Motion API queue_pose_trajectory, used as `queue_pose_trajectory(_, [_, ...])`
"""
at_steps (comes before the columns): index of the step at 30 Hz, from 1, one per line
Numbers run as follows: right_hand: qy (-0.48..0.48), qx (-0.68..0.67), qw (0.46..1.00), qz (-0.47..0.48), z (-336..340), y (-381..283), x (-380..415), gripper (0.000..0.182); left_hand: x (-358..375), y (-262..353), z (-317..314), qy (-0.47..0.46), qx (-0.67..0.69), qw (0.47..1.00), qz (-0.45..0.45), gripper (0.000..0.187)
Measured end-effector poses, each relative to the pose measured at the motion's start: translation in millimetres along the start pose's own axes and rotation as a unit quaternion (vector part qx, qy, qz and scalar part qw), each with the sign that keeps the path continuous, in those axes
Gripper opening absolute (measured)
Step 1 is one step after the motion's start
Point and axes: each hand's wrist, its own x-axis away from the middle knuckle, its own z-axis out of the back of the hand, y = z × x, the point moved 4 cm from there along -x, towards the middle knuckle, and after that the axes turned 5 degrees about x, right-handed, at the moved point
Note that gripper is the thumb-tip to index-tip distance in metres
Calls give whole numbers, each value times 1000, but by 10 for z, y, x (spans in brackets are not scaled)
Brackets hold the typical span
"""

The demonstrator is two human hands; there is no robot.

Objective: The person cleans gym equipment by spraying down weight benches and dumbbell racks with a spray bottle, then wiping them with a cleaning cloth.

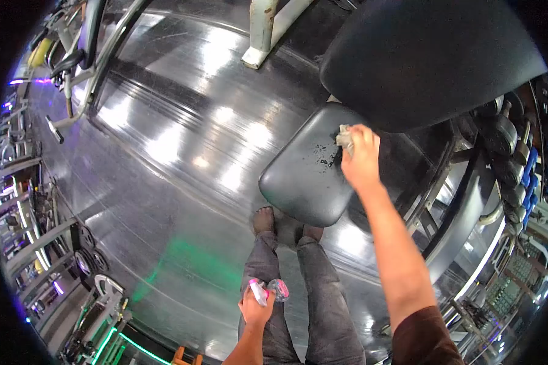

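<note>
My right hand (362, 157) is closed on a crumpled pale cloth (344, 139) over the black padded seat (304, 176). Wet drops (326, 157) are scattered on the seat just left of the cloth. Low in the view, in front of my legs, my left hand (256, 310) grips a spray bottle (278, 291) with a white and pink head and a clear body. Its fingers are wrapped round the bottle's neck. Behind the seat rises a large black backrest (432, 61).
Dumbbells (499, 131) sit on a rack at the right. A pale metal machine leg (260, 36) stands on the shiny dark floor (182, 152) beyond the seat. Gym machines line the left side, with weight plates (88, 249) low down. My feet (263, 220) are close to the seat's front edge.
</note>
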Motion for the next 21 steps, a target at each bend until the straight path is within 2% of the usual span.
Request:
queue_pose_trajectory(2, [-31,101,994,-9,-123,-362,329,47,-22,43,38,9,-28,999,-29,50])
queue_pose_trajectory(3, [-50,75,996,-13,-115,-590,556,48,-51,3,27,0,-22,1000,2,50])
queue_pose_trajectory(6, [-118,24,990,68,-241,-941,1325,47,-126,-137,28,-11,-9,997,77,50])
queue_pose_trajectory(9, [-252,-7,964,84,-122,-992,1349,60,-120,-212,17,9,1,994,104,50])
queue_pose_trajectory(11, [-184,-34,974,126,44,-833,825,65,-141,-254,14,32,8,994,101,49])
queue_pose_trajectory(13, [-59,-23,994,88,126,-594,235,65,-139,-182,74,32,13,994,105,49])
queue_pose_trajectory(15, [18,42,996,76,68,-343,-184,57,-131,-176,96,20,12,993,115,49])
queue_pose_trajectory(18, [-2,105,989,100,-243,-347,-115,50,-148,-187,81,0,14,993,117,48])
queue_pose_trajectory(19, [-3,134,988,71,-319,-498,104,46,-165,-188,69,1,18,993,113,48])
queue_pose_trajectory(20, [-23,122,991,56,-277,-772,336,50,-148,-198,65,0,20,994,110,48])
queue_pose_trajectory(21, [-69,105,988,90,-230,-1008,582,51,-127,-190,74,-1,19,994,109,48])
